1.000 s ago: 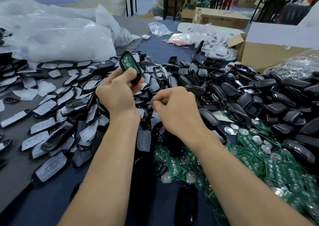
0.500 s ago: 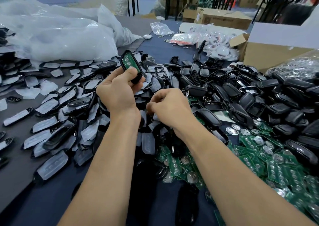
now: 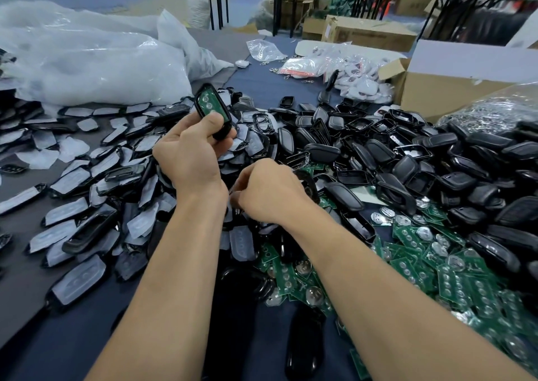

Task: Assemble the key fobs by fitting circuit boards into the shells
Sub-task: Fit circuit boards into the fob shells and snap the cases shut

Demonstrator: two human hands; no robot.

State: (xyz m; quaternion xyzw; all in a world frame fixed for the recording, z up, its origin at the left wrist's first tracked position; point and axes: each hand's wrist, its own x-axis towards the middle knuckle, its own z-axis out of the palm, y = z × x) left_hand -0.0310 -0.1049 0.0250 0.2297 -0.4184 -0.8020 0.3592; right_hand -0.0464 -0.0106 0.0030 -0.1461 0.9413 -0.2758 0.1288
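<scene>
My left hand (image 3: 189,153) holds up a black key fob shell (image 3: 211,110) with a green circuit board seated inside it, thumb on the board's lower end. My right hand (image 3: 267,194) is lower, knuckles up, fingers curled down into the pile beside a black shell (image 3: 307,182); what the fingers hold is hidden. Green circuit boards (image 3: 422,252) with round silver cells lie heaped at the right front. Black shell halves (image 3: 407,162) are piled to the right and behind.
Shell halves with white film (image 3: 75,229) cover the table's left side. A big clear plastic bag (image 3: 87,60) lies at the back left. A cardboard box (image 3: 454,83) and a bag of metal rings (image 3: 495,113) stand at the right rear. Small white bagged parts (image 3: 349,72) lie behind.
My right hand has slid down and left, toward my left wrist, digging into the pile. My left hand keeps the shell with the board raised in nearly the same spot.
</scene>
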